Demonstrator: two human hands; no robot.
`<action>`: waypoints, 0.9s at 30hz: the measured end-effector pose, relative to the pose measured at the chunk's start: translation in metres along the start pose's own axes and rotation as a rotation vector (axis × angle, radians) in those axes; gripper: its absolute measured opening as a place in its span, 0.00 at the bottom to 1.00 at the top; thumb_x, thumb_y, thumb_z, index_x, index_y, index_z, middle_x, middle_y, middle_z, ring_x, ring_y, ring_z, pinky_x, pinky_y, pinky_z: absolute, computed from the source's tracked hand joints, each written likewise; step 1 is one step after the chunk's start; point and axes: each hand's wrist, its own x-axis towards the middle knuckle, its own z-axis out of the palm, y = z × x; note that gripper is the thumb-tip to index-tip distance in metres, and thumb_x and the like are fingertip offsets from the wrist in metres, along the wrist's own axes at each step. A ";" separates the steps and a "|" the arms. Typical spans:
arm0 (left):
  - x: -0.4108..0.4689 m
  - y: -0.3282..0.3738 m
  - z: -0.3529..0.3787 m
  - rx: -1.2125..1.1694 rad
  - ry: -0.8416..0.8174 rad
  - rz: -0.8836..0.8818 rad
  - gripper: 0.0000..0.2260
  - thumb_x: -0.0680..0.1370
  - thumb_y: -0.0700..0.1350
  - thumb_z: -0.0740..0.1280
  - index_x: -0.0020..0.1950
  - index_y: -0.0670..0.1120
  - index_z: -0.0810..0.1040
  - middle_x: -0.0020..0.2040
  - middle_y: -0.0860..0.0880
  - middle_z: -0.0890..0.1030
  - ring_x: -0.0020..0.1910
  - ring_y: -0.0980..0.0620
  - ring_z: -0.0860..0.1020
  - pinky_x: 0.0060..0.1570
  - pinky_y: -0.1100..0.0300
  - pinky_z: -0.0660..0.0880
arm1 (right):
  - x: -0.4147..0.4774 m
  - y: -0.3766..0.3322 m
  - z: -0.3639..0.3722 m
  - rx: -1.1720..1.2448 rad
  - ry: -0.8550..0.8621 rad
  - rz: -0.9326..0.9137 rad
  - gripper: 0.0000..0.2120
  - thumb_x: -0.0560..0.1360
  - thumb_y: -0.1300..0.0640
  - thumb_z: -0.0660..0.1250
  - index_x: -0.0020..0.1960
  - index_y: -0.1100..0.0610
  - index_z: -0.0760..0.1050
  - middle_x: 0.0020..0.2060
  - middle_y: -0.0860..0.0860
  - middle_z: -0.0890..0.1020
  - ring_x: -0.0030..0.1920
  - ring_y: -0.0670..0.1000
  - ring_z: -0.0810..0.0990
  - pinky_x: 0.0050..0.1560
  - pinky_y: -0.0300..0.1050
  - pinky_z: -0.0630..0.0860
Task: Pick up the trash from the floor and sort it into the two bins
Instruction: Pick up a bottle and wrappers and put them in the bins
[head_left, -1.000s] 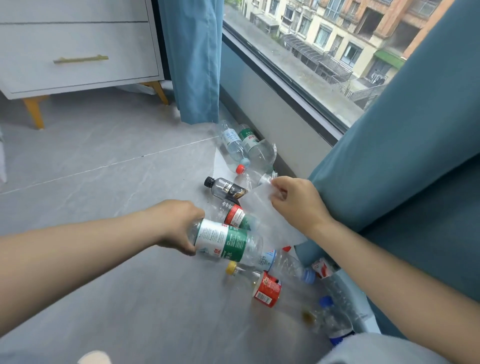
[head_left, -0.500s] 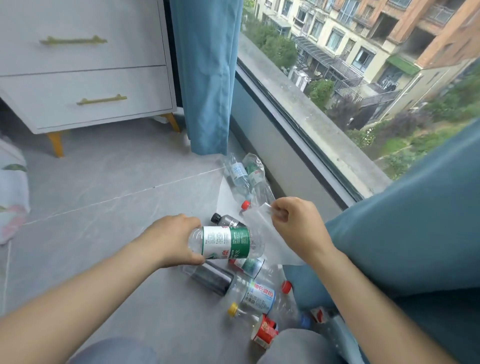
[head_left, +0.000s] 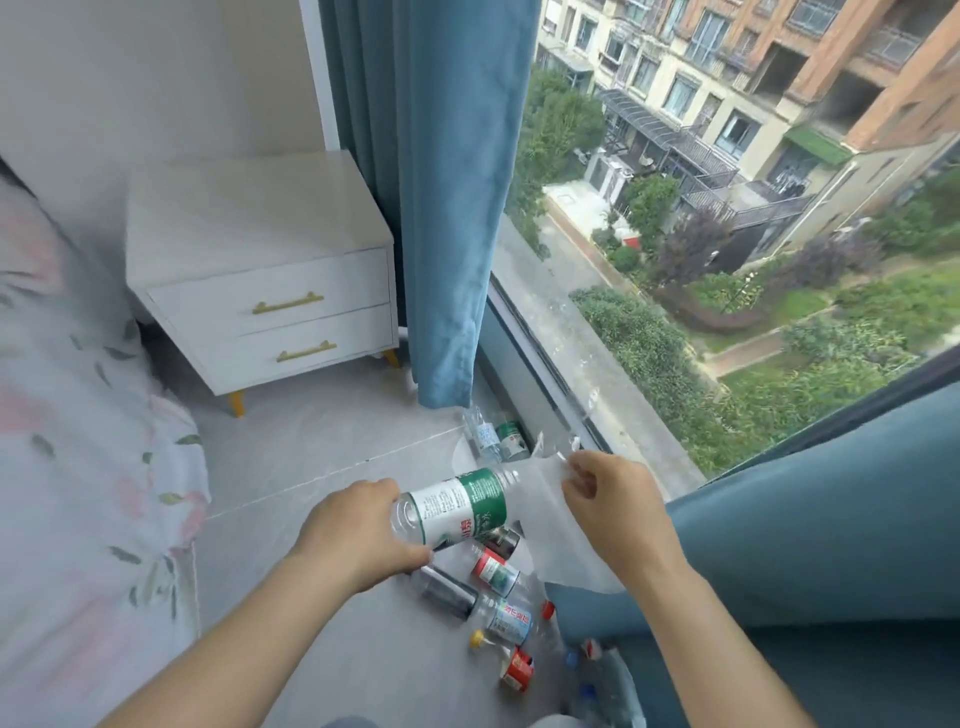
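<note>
bedding with a leaf print fills the left edge. beside it a white nightstand with two gold-handled drawers stands on the grey floor. a blue curtain hangs just right of the nightstand.

lower down, the left hand has its fingers curled round the base end of a clear bottle with a white and green label. it holds the bottle off the floor, tilted, with the neck up and to the right. the neck meets the edge of a cloudy plastic bag; whether it is inside cannot be told. the right hand pinches the bag's top edge between thumb and fingers, and the bag hangs down from it.

under the held bottle a heap of loose bottles lies on the floor: a dark one, one with a red band, one with a pale blue label and a yellow cap, and a red piece nearest the camera. a pair of bottles lies by the wall under the window. a second blue drape covers the lower right.
</note>
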 end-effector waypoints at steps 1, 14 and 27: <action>-0.014 0.006 -0.021 -0.017 0.012 -0.008 0.23 0.63 0.63 0.70 0.52 0.53 0.75 0.49 0.53 0.79 0.48 0.50 0.78 0.40 0.59 0.72 | -0.004 -0.015 -0.022 -0.002 0.004 0.001 0.09 0.70 0.69 0.60 0.33 0.64 0.62 0.26 0.54 0.61 0.29 0.49 0.56 0.32 0.47 0.53; -0.211 0.076 -0.267 -0.271 0.099 -0.012 0.26 0.69 0.65 0.67 0.59 0.49 0.72 0.53 0.52 0.78 0.49 0.52 0.77 0.42 0.60 0.71 | -0.095 -0.209 -0.283 0.089 0.120 0.128 0.04 0.74 0.61 0.63 0.43 0.61 0.75 0.35 0.56 0.79 0.40 0.56 0.76 0.42 0.52 0.75; -0.322 0.144 -0.326 -0.380 0.142 0.237 0.25 0.69 0.67 0.67 0.56 0.51 0.72 0.45 0.55 0.77 0.41 0.53 0.78 0.36 0.56 0.77 | -0.211 -0.252 -0.414 0.139 0.422 0.219 0.05 0.75 0.59 0.65 0.45 0.53 0.79 0.35 0.48 0.82 0.38 0.49 0.79 0.40 0.48 0.78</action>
